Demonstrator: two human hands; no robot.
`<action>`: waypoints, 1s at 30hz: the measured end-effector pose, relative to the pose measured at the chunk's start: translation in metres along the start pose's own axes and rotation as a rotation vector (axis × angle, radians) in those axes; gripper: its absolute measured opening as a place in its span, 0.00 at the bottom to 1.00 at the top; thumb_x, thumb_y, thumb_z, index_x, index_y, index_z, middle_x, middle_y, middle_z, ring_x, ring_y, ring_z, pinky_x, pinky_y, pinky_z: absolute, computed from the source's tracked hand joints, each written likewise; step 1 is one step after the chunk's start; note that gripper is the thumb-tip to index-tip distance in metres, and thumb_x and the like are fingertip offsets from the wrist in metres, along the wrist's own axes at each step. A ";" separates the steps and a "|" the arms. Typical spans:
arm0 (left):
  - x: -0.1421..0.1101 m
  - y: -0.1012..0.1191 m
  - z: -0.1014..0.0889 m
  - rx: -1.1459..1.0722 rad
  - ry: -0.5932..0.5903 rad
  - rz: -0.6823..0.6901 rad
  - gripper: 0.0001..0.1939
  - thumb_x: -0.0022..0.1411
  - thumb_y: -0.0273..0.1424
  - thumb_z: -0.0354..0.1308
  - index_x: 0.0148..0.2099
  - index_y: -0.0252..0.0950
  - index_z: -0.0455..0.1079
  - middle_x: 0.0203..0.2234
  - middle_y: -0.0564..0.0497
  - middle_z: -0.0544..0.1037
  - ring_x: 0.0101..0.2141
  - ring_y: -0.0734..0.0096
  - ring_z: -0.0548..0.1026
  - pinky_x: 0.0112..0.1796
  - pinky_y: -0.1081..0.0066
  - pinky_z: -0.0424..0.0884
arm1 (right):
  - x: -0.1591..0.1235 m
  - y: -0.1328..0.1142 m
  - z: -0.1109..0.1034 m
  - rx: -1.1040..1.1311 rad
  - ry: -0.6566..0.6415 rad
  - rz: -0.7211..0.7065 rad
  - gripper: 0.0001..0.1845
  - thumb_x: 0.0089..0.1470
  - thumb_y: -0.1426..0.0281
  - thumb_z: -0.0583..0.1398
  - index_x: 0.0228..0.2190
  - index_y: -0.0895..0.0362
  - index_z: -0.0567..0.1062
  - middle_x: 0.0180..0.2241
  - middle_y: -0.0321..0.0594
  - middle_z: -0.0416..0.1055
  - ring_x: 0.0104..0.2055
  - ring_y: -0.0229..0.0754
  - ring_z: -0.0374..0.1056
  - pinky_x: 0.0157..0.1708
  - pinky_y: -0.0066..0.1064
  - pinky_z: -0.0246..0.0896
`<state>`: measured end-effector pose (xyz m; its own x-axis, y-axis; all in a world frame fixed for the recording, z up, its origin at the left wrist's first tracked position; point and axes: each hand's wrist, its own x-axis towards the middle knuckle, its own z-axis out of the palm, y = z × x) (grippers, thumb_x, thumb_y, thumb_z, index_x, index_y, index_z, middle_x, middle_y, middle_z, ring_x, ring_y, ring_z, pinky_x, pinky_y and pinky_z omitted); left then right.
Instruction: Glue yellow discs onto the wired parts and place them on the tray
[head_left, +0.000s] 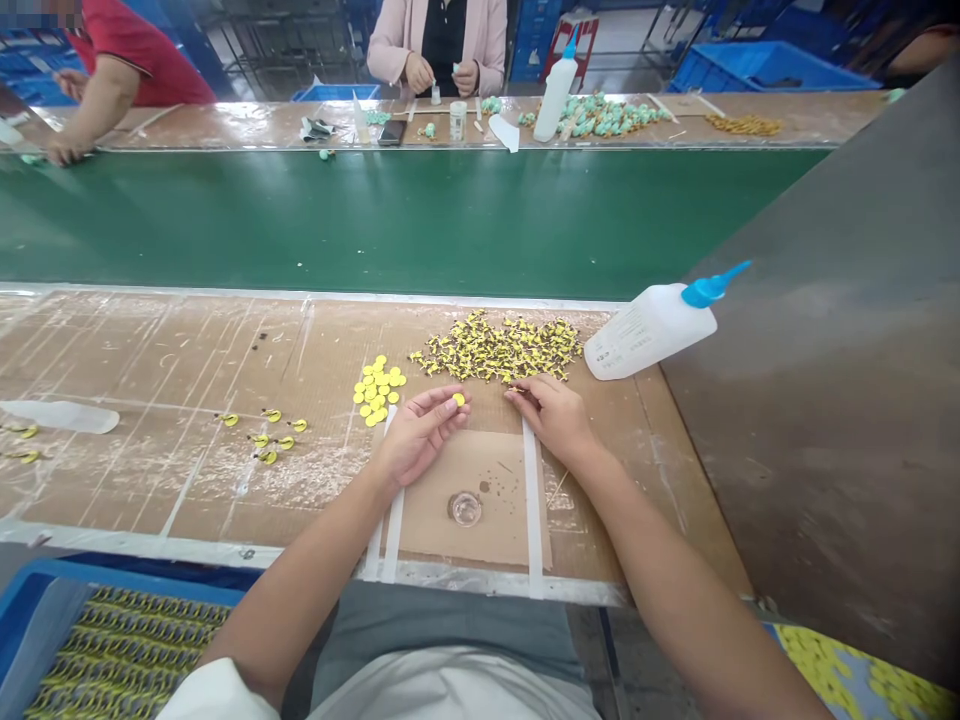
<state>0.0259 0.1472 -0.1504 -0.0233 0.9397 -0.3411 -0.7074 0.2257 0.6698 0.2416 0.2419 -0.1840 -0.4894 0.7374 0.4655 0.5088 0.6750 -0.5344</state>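
Between thumb and fingers my left hand (420,435) holds a small round yellow disc (459,400). My right hand (556,418) is closed in a pinch at the near edge of a pile of small yellow-and-dark pieces (499,348). A tiny part shows at its fingertips, too small to name. Loose yellow discs (379,388) lie just left of my left hand. Below and between the hands, a small clear dish (465,508) sits on a taped cardboard sheet (431,540). Several discs with dark pieces on them (260,440) lie farther left.
A white squeeze bottle with blue tip (651,330) leans right of the pile, near a grey panel (840,380). Beyond is a green conveyor belt (337,220), with co-workers at the far bench (262,135). A blue crate (30,590) of yellow-and-dark pieces stands lower left.
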 end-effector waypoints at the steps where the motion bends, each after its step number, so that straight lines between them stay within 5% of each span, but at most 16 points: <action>1: 0.000 0.000 0.000 0.003 0.005 -0.004 0.13 0.54 0.22 0.69 0.43 0.31 0.79 0.39 0.45 0.83 0.36 0.76 0.81 0.40 0.81 0.75 | 0.000 -0.001 -0.001 0.012 -0.001 0.002 0.11 0.63 0.62 0.58 0.38 0.56 0.77 0.36 0.44 0.77 0.37 0.45 0.73 0.38 0.35 0.69; 5: -0.004 0.000 0.000 0.025 0.016 -0.002 0.14 0.53 0.22 0.69 0.44 0.30 0.79 0.42 0.44 0.83 0.36 0.77 0.81 0.40 0.81 0.75 | -0.001 -0.004 -0.005 0.070 0.004 0.032 0.10 0.62 0.63 0.60 0.36 0.55 0.79 0.35 0.43 0.77 0.32 0.42 0.72 0.33 0.33 0.69; 10: -0.012 0.007 -0.001 0.022 0.057 0.076 0.14 0.54 0.24 0.69 0.44 0.31 0.79 0.39 0.46 0.83 0.35 0.77 0.81 0.39 0.81 0.76 | -0.006 -0.005 -0.009 0.365 0.060 0.341 0.15 0.52 0.57 0.67 0.36 0.55 0.82 0.31 0.41 0.78 0.27 0.39 0.70 0.28 0.32 0.69; 18: -0.041 0.011 -0.001 -0.026 0.206 0.233 0.13 0.53 0.23 0.70 0.43 0.32 0.79 0.39 0.46 0.83 0.39 0.74 0.81 0.43 0.79 0.76 | -0.014 -0.037 -0.032 0.660 0.122 0.613 0.19 0.42 0.58 0.73 0.35 0.56 0.83 0.36 0.43 0.80 0.34 0.44 0.76 0.39 0.38 0.76; 25: -0.072 -0.012 -0.010 -0.060 0.305 0.217 0.16 0.50 0.23 0.72 0.43 0.32 0.79 0.40 0.46 0.83 0.37 0.75 0.81 0.43 0.80 0.76 | -0.029 -0.072 -0.038 0.835 -0.044 0.637 0.19 0.44 0.58 0.73 0.37 0.55 0.83 0.36 0.43 0.81 0.40 0.48 0.78 0.46 0.40 0.76; 30: -0.074 -0.025 -0.016 -0.049 0.290 0.220 0.16 0.49 0.25 0.73 0.43 0.33 0.79 0.40 0.48 0.83 0.37 0.75 0.81 0.43 0.79 0.76 | -0.035 -0.073 -0.023 0.874 -0.051 0.576 0.19 0.45 0.60 0.72 0.39 0.55 0.82 0.31 0.40 0.80 0.34 0.44 0.78 0.38 0.39 0.79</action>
<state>0.0339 0.0683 -0.1520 -0.3732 0.8509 -0.3698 -0.6962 0.0066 0.7178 0.2380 0.1672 -0.1453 -0.3748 0.9262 -0.0408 -0.0045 -0.0458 -0.9989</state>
